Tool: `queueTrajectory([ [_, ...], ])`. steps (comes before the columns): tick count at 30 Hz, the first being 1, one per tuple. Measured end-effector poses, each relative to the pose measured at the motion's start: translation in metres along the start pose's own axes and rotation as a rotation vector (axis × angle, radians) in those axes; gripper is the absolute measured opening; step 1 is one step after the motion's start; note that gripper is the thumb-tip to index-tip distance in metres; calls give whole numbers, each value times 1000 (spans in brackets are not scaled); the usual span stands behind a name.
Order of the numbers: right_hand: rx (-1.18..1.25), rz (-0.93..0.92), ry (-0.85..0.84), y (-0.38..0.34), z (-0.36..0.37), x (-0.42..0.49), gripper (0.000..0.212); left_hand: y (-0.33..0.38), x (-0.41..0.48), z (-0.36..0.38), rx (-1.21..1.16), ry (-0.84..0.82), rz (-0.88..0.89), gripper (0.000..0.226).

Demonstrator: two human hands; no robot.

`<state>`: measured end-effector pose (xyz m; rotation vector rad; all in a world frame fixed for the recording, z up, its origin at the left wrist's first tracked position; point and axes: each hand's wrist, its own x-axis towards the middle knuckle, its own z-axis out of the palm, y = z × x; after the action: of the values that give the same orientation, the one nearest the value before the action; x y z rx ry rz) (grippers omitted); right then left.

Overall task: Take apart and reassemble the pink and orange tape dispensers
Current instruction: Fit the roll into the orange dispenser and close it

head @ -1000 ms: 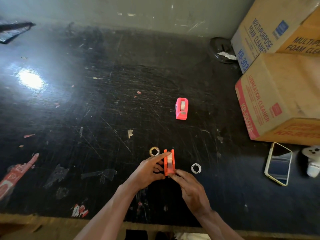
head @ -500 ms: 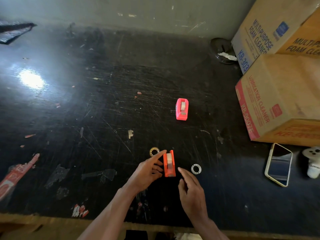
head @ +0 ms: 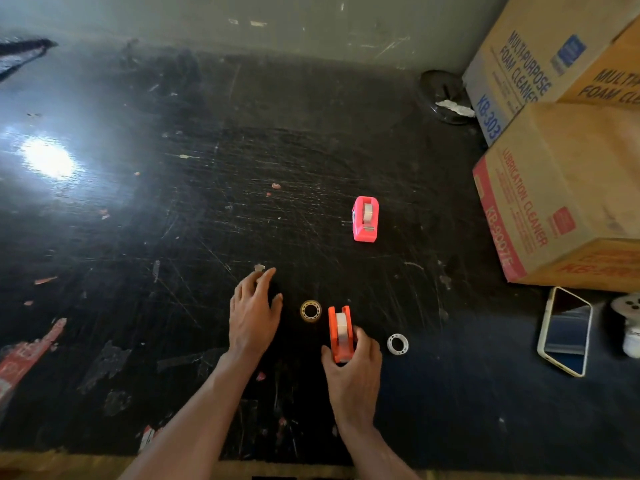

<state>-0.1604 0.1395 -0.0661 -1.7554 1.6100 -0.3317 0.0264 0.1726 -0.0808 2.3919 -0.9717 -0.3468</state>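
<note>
Orange tape holder [head: 340, 332] stands on the surface [head: 173, 220], our right hand [head: 351, 370] squeezing its near end. Our left hand [head: 254, 315] hangs open. It looks light and hard; we should hold its sides.

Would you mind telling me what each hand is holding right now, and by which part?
The right hand grips the orange tape dispenser by its near end, on the table. The left hand is open and holds nothing.
</note>
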Motion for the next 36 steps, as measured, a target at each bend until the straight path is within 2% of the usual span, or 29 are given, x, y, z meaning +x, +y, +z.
queueTrajectory([
  [4, 30, -5, 36, 1, 4, 3, 66, -13, 13, 4, 85, 2, 27, 56],
  [11, 65, 4, 118, -15, 8, 34, 60, -17, 12, 13, 195, -3, 69, 54],
  [19, 130, -48, 224, -77, 25, 107, 51, -15, 14, 17, 303, -68, 86, 72],
  [27, 181, -35, 273, -133, 57, 174, 53, -21, 17, 25, 320, -78, 70, 76],
  [36, 116, -50, 299, -148, 75, 201, 58, -22, 20, 25, 307, -93, 83, 78],
])
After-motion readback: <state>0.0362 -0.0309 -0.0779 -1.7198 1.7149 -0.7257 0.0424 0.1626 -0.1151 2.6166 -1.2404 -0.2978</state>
